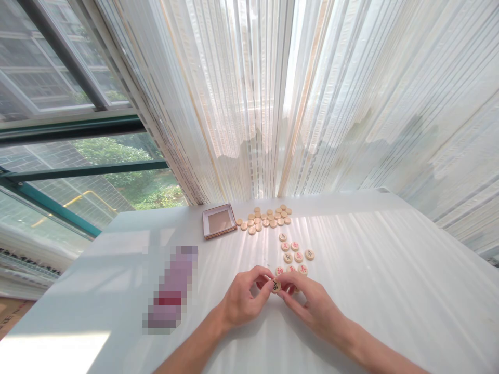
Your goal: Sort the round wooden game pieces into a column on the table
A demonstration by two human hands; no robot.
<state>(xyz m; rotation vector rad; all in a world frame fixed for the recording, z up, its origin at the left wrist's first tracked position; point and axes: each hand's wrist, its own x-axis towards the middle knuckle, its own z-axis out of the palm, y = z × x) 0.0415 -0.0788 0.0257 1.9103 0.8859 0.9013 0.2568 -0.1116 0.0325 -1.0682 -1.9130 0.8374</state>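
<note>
Both my hands meet over the white table [390,270], pinching one round wooden chess piece [276,285] with a dark character on its face. My left hand [244,298] holds it between thumb and forefinger; my right hand [307,301] grips it from the other side. Just beyond my fingers lie several face-up pieces with red characters [295,253]. Farther back sits a cluster of several plain-sided wooden pieces [267,218].
A small square box [219,221] with a brown rim rests at the back, left of the plain pieces. A blurred pink and red object [171,288] lies on the table's left half. Sheer curtains hang behind; a window is at left.
</note>
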